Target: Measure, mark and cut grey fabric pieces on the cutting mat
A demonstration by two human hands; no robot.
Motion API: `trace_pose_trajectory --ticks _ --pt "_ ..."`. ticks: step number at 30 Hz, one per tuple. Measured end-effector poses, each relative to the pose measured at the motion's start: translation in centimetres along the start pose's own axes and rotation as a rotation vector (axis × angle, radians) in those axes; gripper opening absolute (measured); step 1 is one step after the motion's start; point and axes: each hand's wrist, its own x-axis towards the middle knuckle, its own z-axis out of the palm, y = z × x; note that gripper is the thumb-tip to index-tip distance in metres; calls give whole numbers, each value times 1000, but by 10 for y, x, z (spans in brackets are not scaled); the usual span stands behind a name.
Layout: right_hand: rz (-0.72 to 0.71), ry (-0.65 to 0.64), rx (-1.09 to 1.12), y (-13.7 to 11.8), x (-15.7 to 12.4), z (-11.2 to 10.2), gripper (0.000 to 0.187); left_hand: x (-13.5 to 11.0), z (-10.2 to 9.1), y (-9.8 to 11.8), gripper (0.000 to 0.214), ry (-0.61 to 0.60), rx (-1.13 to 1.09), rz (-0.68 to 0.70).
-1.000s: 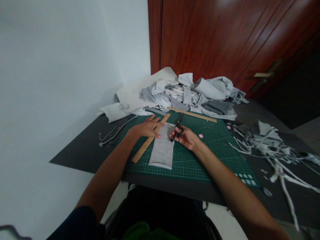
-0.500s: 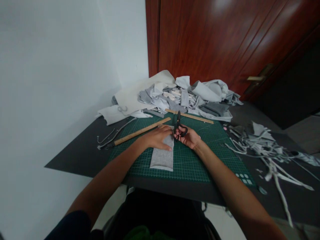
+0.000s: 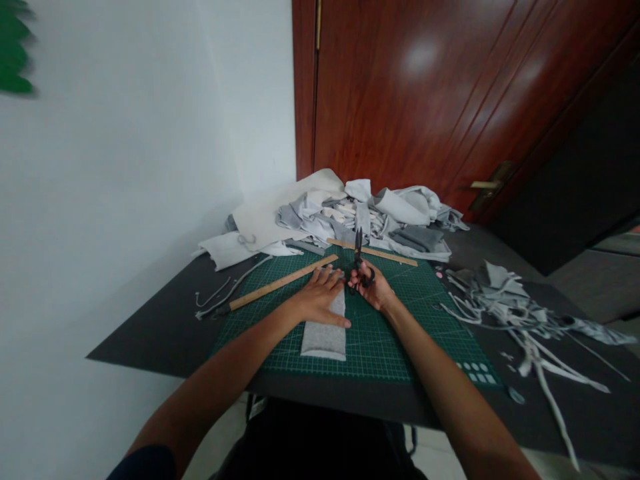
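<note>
a dark grey surface (image 3: 150, 327) is filling the lower half of the view, standing against a white wall and a red-brown door (image 3: 425, 100). a green cutting mat (image 3: 400, 333) is lying across its middle. a pile of grey and white cloth (image 3: 350, 213) is sitting at the far edge of the mat, and a tangle of cut strips (image 3: 500, 300) is spreading over the surface to the right. one wooden ruler (image 3: 280, 283) is lying slanted across the mat's far left corner, and a second ruler (image 3: 385, 253) is resting just in front of the pile.

a grey fabric piece (image 3: 325, 337) is lying flat on the mat, near its front edge. the left hand (image 3: 317, 300) is pressing down on the far end of this piece, its fingers spread open and flat, gripping nothing. the right hand (image 3: 375, 290) is hovering just beside it, its fingers curled closed through the handles of black scissors (image 3: 358, 257), whose blades are pointing away toward the pile and sitting together.
</note>
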Motion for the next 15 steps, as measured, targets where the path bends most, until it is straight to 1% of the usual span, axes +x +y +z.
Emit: trace_pose_trajectory --ticks 3,6,9,13,15 --pt "-16 -21 4 -1 0 2 38 -1 0 4 126 5 27 -43" --pt "-20 -37 14 -2 -1 2 38 -9 2 14 129 -4 36 -96" --pt "-16 -46 23 -2 -1 2 37 -27 9 36 133 11 15 -126" --pt "-13 -44 35 -2 -1 3 39 -58 23 70 136 104 23 -160" --pt "-15 -40 36 -3 -3 5 40 -69 26 82 135 140 28 -166"
